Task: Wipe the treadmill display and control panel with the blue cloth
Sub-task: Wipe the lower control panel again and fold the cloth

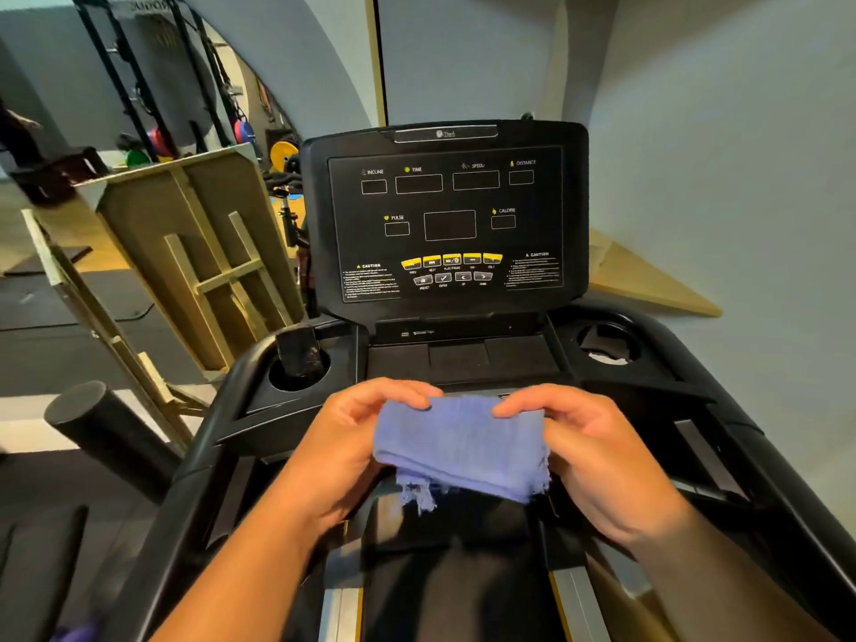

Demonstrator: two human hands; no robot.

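A folded blue cloth (458, 447) with a frayed lower edge is held between both hands, low over the treadmill console. My left hand (343, 451) grips its left side and my right hand (597, 456) grips its right side, thumbs on top. The black treadmill display (444, 215) stands upright beyond the hands, dark, with labelled windows for incline, time, speed, distance, pulse and calorie. Its control panel (451, 271) of yellow and grey buttons sits along the bottom of the screen. The cloth is apart from the display.
A black object stands in the left cup holder (298, 359); the right cup holder (607, 345) holds something pale. A flat tray (463, 359) lies below the display. Wooden frames (185, 252) lean at the left, a black roller (106, 428) lies lower left, and walls are close on the right.
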